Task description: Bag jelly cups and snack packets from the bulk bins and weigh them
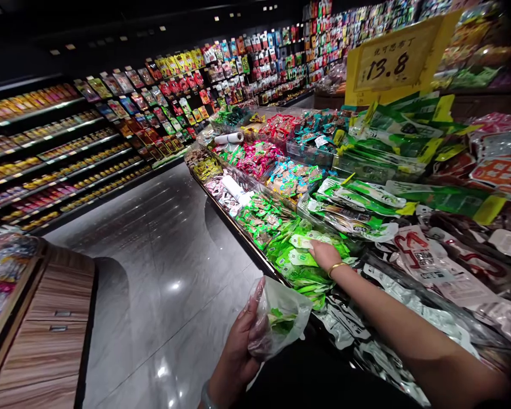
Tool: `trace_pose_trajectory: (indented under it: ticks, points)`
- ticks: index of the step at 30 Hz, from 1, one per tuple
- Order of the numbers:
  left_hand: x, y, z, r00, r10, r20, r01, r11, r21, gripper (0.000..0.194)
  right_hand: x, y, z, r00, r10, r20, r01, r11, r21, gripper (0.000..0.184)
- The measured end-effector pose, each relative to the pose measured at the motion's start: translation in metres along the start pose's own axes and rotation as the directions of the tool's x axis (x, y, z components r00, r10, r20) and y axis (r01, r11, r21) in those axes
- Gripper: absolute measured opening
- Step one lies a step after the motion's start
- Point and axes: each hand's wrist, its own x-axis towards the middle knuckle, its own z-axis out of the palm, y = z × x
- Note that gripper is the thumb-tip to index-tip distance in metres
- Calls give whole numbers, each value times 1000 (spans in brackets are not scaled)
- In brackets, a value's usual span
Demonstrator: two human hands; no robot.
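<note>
My left hand [238,341] is closed on a thin clear plastic bag [281,318] held open near the counter edge, with a few green snack packets inside. My right hand [323,254], a gold bangle on its wrist, reaches into a bin of small green snack packets [296,264] on the display counter. Its fingers curl down onto the packets, and I cannot make out whether they grip one.
The long display counter [238,224] holds bins of packaged snacks in pink, teal, green and white, with a yellow price sign [392,59] reading 13.8. A roll of bags [230,138] lies further back. Stocked shelves [68,165] line the far left. A wooden stand [46,329] sits at near left across the glossy aisle floor.
</note>
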Motion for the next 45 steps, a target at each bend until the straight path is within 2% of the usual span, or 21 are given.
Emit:
trace_pose_trajectory:
  ticks: [4, 7, 10, 12, 14, 16, 17, 18, 19, 20, 22, 25, 29, 32, 35, 38, 40, 42, 43, 45]
  points:
    - [-2, 0, 2, 1000, -11, -2, 11, 1000, -1, 62, 2, 6, -12, 994, 92, -53, -88, 993, 85, 38]
    - [0, 1, 2, 1000, -22, 0, 22, 1000, 6, 62, 0, 13, -29, 974, 173, -143, -139, 965, 221, 38]
    - [3, 2, 3, 1000, -16, 2, 16, 1000, 0, 60, -16, 12, -47, 951, 202, -233, -97, 913, 396, 44]
    - [7, 3, 5, 1000, 2, -4, -2, 1000, -3, 58, -39, 1, -57, 949, 171, -265, -19, 869, 494, 48]
    - [10, 4, 8, 1000, 7, -1, -7, 1000, -3, 57, -70, -17, -62, 955, 131, -268, 81, 752, 655, 47]
    - [15, 5, 11, 1000, -1, 15, 1, 1000, 2, 55, -104, -41, -63, 966, 125, -227, 162, 392, 906, 43]
    - [17, 4, 11, 1000, -6, 24, 6, 1000, 8, 53, -120, -53, -61, 978, 112, -175, 144, 239, 960, 41]
    - [19, 4, 12, 999, -11, 30, 11, 1000, 19, 52, -133, -65, -59, 989, 86, -120, 110, 122, 986, 40]
    - [22, 3, 13, 999, -19, 34, 18, 999, 34, 50, -143, -74, -56, 997, 43, -66, 64, 55, 996, 40]
    - [23, 3, 13, 999, -28, 36, 26, 998, 50, 50, -151, -82, -52, 1000, -11, -17, 17, 34, 999, 41]
    - [25, 2, 15, 998, -38, 40, 35, 996, 85, 50, -160, -89, -45, 990, -129, 57, -45, 95, 994, 41]
    - [23, 2, 17, 997, -36, 64, 27, 990, 136, 53, -161, -85, -39, 952, -280, 124, -28, 323, 946, 38]
    - [19, 3, 17, 996, -53, 76, 40, 986, 162, 56, -161, -81, -33, 912, -395, 108, 187, 637, 748, 42]
    - [18, 5, 13, 996, -48, 72, 37, 988, 151, 56, -162, -89, -31, 904, -421, 79, 311, 771, 556, 36]
    - [16, 10, 6, 997, -29, 75, 21, 993, 114, 56, -159, -95, -36, 918, -392, 55, 314, 807, 501, 21]
    - [11, 16, -2, 997, -18, 78, 12, 998, 69, 59, -142, -86, -44, 968, -251, -23, 232, 848, 477, 34]
    - [8, 19, -6, 998, -10, 68, 6, 998, 55, 62, -122, -71, -45, 987, -140, -78, 159, 923, 349, 33]
    - [5, 21, -9, 999, -11, 42, 9, 998, 56, 65, -98, -55, -39, 992, -75, -103, 95, 976, 198, 22]
    - [3, 22, -10, 999, -19, 27, 17, 998, 59, 67, -87, -48, -34, 993, -57, -102, 71, 987, 147, 24]
    - [1, 23, -13, 1000, -26, -3, 26, 998, 61, 70, -68, -38, -19, 996, -29, -89, 38, 994, 101, 44]
